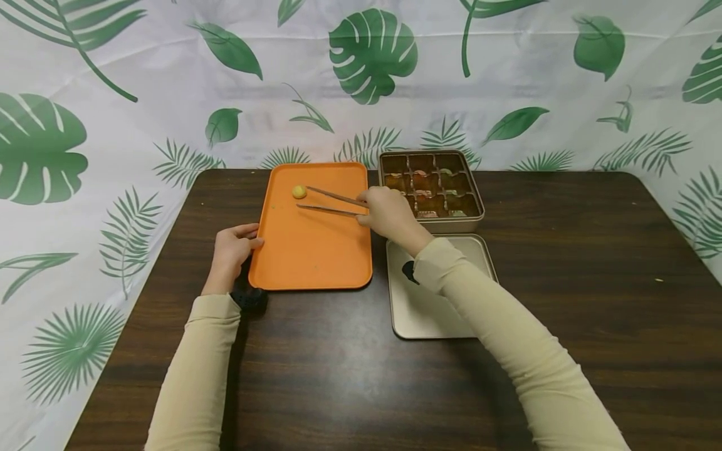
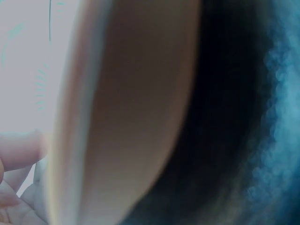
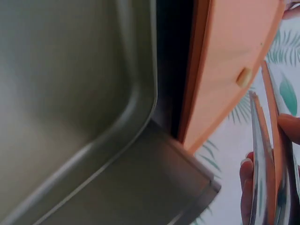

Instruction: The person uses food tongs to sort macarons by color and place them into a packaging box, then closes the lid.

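Note:
My right hand (image 1: 389,213) holds a pair of metal tongs (image 1: 333,211), its thumb and fingers on opposite arms. The tongs' tips are spread apart over the orange tray (image 1: 316,250), near a small round yellow ball (image 1: 299,191). The ball lies on the tray's upper left part, just left of the tips. At the tray's left edge, my left hand (image 1: 230,254) grips the rim, thumb over it. In the right wrist view the tongs (image 3: 269,164) point up toward the ball (image 3: 244,77). The left wrist view is mostly blurred, with some fingers (image 2: 21,201) at lower left.
Right of the tray stands a tin box (image 1: 451,224) with a divided brown insert (image 1: 425,181) holding small colourful pieces. A shallow metal lid (image 1: 417,313) lies in front of it, under my right forearm. A leaf-patterned cloth (image 1: 372,119) hangs behind the dark wooden table (image 1: 338,376).

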`<act>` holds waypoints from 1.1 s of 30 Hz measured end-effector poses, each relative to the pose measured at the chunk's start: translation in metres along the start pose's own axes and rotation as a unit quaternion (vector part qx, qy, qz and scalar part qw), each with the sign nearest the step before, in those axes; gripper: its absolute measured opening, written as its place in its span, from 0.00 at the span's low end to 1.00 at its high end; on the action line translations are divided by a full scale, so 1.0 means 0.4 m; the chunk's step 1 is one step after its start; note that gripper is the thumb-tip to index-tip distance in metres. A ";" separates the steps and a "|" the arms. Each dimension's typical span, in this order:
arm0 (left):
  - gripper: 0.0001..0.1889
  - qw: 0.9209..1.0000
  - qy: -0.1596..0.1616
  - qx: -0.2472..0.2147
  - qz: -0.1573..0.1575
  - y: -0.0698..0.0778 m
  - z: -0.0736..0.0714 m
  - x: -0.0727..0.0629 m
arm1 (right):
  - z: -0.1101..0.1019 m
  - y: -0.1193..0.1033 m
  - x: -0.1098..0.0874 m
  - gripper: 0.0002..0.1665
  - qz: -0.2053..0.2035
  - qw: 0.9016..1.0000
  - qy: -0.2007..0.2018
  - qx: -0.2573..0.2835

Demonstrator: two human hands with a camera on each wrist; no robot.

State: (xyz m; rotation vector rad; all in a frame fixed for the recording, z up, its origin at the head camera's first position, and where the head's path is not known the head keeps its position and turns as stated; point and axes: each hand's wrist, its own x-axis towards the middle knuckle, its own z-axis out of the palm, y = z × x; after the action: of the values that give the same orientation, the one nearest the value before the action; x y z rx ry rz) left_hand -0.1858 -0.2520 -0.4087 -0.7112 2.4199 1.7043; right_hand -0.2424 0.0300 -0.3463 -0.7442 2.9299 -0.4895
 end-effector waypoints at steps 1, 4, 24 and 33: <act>0.25 1.000 0.000 0.000 0.000 -0.001 0.000 0.000 | 0.005 -0.002 0.004 0.23 0.000 1.000 0.003 0.000; 0.24 1.000 0.000 0.001 0.001 -0.001 0.002 0.001 | 0.018 -0.006 0.013 0.22 0.003 1.000 0.013 0.003; 0.24 1.000 -0.001 0.001 0.004 0.002 0.003 0.003 | 0.062 -0.030 0.045 0.24 0.036 0.998 -0.019 0.048; 0.24 1.000 0.005 0.009 0.005 -0.001 0.002 0.003 | 0.063 -0.040 0.043 0.22 0.022 0.999 -0.026 0.026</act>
State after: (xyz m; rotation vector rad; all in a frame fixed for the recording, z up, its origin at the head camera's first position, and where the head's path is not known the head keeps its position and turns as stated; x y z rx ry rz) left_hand -0.1868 -0.2516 -0.4098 -0.7075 2.4453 1.6857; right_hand -0.2463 0.0014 -0.3651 -0.6736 2.8673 -0.5329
